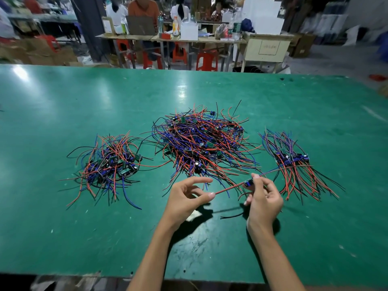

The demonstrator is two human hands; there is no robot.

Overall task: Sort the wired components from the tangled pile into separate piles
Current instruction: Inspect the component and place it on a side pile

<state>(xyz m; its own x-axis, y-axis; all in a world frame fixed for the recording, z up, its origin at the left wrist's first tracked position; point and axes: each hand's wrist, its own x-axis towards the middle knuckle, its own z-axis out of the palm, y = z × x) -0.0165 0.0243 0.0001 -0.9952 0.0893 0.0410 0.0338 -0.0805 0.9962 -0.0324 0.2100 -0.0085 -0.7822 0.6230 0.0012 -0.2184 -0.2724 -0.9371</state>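
green table (pixel 84 227) carries all I see | tangled pile (pixel 201 143) mid-table, left pile (pixel 109 164) and right pile (pixel 291 162) flanking | my right hand (pixel 262 198) pinches a wired component (pixel 248 183) above the table near the front edge, wires running left-right | my left hand (pixel 186 196) pinches its red wire (pixel 228 189) end, other fingers loosely curled

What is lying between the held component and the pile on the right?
Nothing visible. The right hand pinches the component above bare green table, and its wires already reach toward the right pile.
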